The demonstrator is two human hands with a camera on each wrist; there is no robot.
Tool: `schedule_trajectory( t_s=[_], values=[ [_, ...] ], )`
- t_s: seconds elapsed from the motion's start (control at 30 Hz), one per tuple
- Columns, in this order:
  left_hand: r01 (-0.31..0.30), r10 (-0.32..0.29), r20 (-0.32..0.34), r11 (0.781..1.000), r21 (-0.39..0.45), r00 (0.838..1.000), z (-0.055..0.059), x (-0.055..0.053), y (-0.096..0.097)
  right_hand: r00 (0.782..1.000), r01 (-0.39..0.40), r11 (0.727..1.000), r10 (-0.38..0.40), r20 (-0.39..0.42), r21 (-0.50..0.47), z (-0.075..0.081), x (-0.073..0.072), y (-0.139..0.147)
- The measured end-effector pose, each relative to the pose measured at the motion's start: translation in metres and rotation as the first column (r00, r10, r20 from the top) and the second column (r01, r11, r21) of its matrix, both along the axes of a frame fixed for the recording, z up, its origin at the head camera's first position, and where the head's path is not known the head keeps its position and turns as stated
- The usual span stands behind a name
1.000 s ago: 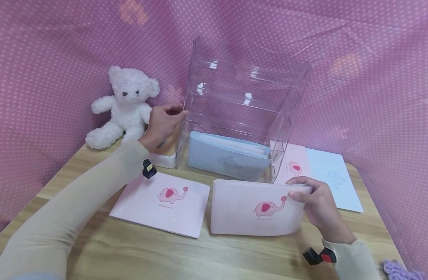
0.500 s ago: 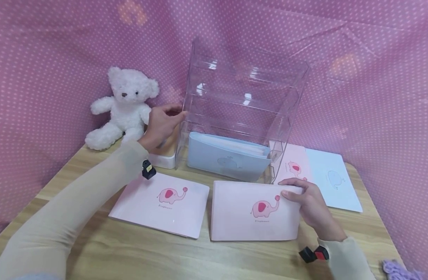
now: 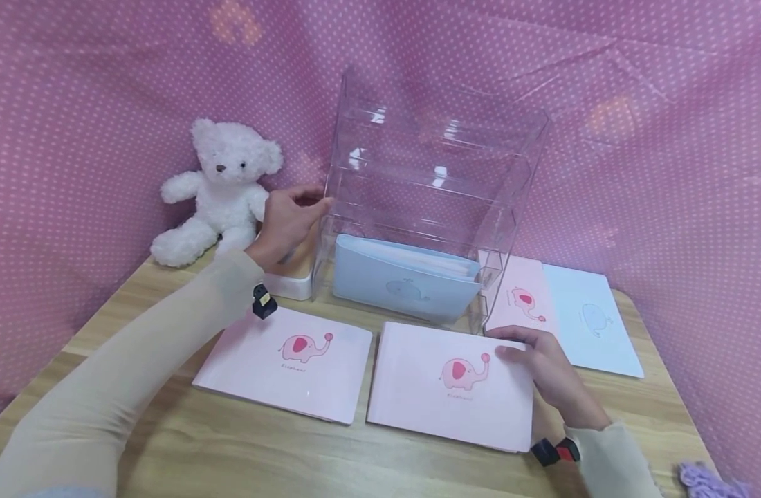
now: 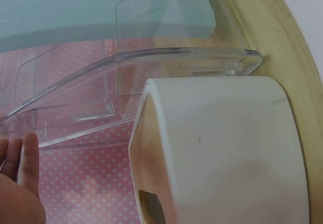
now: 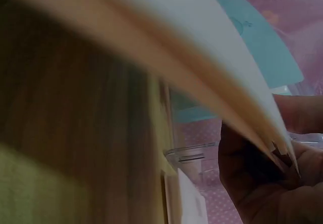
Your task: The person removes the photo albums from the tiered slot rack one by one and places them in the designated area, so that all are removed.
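Observation:
My right hand (image 3: 553, 370) pinches the upper right corner of a pink album (image 3: 418, 401) with an elephant on its cover. That album slants low over the table, its right side raised in the right wrist view. My left hand (image 3: 287, 223) holds the left side edge of a clear tiered rack (image 3: 418, 173), thumb in front and fingers behind. A blue whale album (image 3: 405, 283) stands on edge in the rack's lowest tier, its top slightly spread. To the left of the held album lies a second pink elephant album (image 3: 293, 373), flat.
Right of the rack lie another pink elephant album (image 3: 517, 277) and a light blue whale album (image 3: 595, 311). A white teddy bear (image 3: 225, 187) sits back left, beside a white-sided box (image 4: 232, 143) close against the rack. Purple fabric (image 3: 707, 477) lies front right.
The held pink album has gone from bowed and nearly upright to flatter, its lower edge coming toward me. My right hand moved slightly left and down. My left hand stayed at the rack.

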State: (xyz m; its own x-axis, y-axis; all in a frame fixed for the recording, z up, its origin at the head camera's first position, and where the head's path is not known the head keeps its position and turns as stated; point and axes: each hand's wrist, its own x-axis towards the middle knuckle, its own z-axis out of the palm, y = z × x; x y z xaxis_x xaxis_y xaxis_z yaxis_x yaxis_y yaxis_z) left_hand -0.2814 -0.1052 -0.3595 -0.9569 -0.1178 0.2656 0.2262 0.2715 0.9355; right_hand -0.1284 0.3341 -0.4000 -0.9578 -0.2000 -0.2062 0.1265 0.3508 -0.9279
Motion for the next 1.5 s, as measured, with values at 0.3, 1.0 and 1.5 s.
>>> schedule_trajectory(
  t_s=[0.3, 1.0, 1.5],
  values=[
    [-0.006, 0.006, 0.001, 1.000, -0.013, 1.000, 0.001, 0.001, 0.000, 0.999, -0.023, 0.999, 0.022, 0.038, 0.046, -0.016, -0.003, -0.011],
    [-0.004, 0.005, 0.036, 1.000, -0.023, 0.999, 0.004, 0.002, 0.000, 0.997, 0.070, 0.979, -0.074, 0.014, 0.194, -0.026, -0.015, -0.028],
    [-0.003, 0.003, 0.007, 1.000, -0.013, 1.000, 0.001, 0.001, 0.001, 0.998, -0.001, 0.943, -0.019, 0.055, 0.332, -0.032, -0.024, -0.025]
  ],
)
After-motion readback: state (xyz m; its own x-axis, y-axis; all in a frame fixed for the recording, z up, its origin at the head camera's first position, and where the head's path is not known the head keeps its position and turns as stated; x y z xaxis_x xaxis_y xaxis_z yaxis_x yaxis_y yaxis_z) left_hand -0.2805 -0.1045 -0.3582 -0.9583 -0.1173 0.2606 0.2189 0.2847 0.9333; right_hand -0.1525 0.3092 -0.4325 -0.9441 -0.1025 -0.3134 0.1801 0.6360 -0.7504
